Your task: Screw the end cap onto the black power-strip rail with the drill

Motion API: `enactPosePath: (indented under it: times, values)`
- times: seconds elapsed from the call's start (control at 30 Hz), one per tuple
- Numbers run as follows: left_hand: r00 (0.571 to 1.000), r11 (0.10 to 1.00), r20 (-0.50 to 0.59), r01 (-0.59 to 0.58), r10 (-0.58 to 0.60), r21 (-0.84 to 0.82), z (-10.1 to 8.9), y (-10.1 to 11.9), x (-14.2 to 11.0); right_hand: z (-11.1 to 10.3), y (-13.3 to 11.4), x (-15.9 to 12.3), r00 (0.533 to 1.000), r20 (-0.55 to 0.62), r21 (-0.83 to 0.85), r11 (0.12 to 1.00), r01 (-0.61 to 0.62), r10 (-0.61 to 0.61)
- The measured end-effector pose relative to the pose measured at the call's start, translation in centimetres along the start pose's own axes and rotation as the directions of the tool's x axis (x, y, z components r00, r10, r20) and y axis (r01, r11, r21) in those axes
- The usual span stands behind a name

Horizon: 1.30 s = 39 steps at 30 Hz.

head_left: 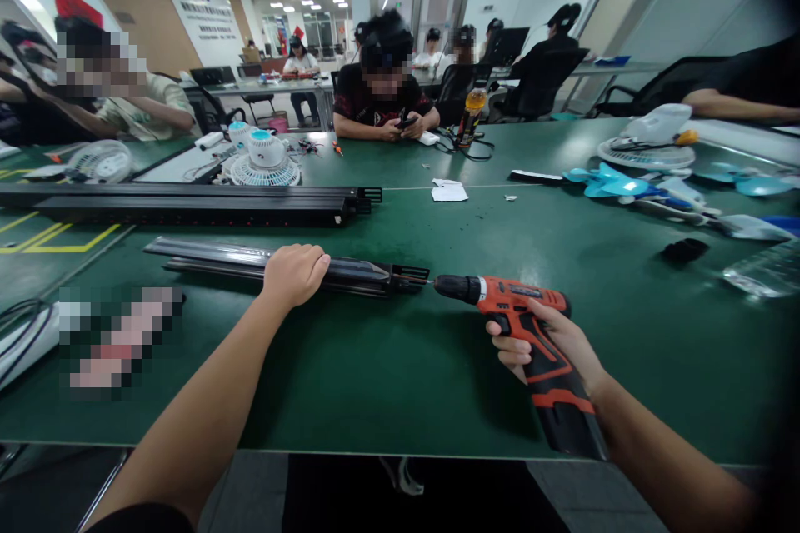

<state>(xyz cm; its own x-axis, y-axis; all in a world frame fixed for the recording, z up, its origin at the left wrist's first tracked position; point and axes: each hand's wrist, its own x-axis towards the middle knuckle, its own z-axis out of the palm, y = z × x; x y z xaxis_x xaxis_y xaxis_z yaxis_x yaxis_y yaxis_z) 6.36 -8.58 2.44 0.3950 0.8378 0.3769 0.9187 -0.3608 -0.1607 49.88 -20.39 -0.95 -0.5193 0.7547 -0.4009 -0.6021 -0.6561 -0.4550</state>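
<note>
A long black metal rail (218,260) lies across the green table (400,383) in front of me. My left hand (293,273) is closed over the rail near its right end, pressing it down. My right hand (547,341) grips the handle of a red and black cordless drill (525,325). The drill points left, and its bit touches the bracket on the rail's right end (409,276).
A second, longer black rail (187,206) lies further back. White fan parts (262,162) sit beyond it, blue fan blades (616,183) and parts at the right. Paper scraps (448,191) lie mid-table. Other people sit at the far side and both edges.
</note>
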Motion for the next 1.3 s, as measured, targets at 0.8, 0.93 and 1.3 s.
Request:
enactPosePath:
  times: [0.8,0.93,1.3]
  values:
    - [1.000,0.999,-0.016,0.001,-0.001,-0.035,0.2,-0.1,-0.2,-0.4,0.3,0.0,1.000,-0.002,-0.044,0.999,0.027,-0.027]
    - [1.000,0.999,-0.018,0.003,-0.004,-0.052,0.2,0.0,-0.2,0.1,0.3,-0.2,1.000,0.008,-0.007,1.000,-0.008,0.008]
    - [1.000,0.999,-0.005,0.000,-0.001,-0.043,0.1,0.0,-0.1,-0.2,0.2,-0.3,0.999,0.020,0.061,0.997,-0.040,0.039]
